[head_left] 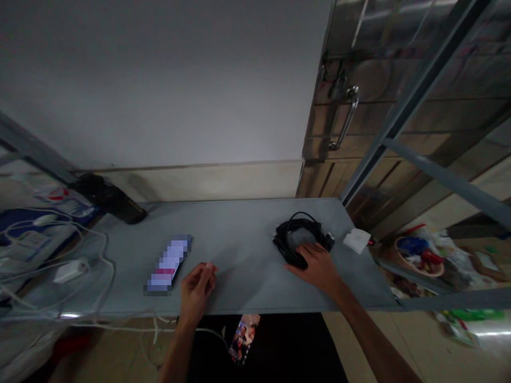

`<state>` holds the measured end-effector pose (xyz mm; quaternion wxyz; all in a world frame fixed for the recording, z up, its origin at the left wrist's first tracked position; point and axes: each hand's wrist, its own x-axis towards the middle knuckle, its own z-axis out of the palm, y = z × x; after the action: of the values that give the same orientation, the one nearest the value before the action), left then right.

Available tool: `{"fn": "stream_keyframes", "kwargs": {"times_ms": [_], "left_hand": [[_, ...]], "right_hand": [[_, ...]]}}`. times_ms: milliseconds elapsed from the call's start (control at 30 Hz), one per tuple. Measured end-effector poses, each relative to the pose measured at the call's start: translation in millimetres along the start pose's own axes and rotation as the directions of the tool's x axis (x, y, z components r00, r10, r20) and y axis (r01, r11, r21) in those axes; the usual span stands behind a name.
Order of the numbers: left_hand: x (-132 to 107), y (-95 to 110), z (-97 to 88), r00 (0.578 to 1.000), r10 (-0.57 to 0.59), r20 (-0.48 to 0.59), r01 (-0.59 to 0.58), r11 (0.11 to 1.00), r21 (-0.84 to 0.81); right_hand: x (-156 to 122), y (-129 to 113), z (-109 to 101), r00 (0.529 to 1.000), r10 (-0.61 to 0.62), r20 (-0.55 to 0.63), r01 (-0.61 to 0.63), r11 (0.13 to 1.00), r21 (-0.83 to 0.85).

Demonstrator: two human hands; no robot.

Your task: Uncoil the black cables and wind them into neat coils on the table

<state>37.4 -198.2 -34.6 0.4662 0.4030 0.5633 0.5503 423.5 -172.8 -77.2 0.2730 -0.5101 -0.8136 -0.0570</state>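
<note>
A coiled black cable (288, 246) lies on the right half of the grey tabletop (235, 234). My right hand (319, 268) grips the near side of this coil, its fingers over the inner edge and the thumb along the outside. Left of it, apart from the cable, my left hand (198, 286) hovers near the front edge with fingers curled in and thumb against them; I see nothing in it. Just left of that hand is a phone (170, 264) with a lit, blurred screen. A crumpled white tissue (356, 240) sits right of the coil.
A black bottle (112, 199) lies at the back left. White cables and a white adapter (72, 271) spread over the left end. Grey metal posts (403, 111) frame the right side, with a bin (419, 258) beyond. A second lit screen (245, 338) shows below the front edge.
</note>
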Motion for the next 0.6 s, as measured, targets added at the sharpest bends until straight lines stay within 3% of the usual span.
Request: {"fn": "stream_keyframes", "kwargs": {"times_ms": [200,400,600], "left_hand": [[2.1,1.2,3.9,0.996,0.027,-0.087,-0.032,0.998,-0.060],[4.4,-1.8,2.0,0.997,0.016,-0.081,-0.022,0.997,-0.077],[3.8,-0.2,1.4,0.999,0.017,-0.047,-0.021,0.996,-0.087]], "right_hand": [[7.5,21.0,8.3,0.997,-0.071,0.011,0.071,0.997,-0.015],[32.8,51.5,14.7,0.998,-0.060,0.023,0.060,0.998,-0.010],[33.9,47.4,7.1,0.998,-0.035,0.058,0.032,0.998,0.046]]}}
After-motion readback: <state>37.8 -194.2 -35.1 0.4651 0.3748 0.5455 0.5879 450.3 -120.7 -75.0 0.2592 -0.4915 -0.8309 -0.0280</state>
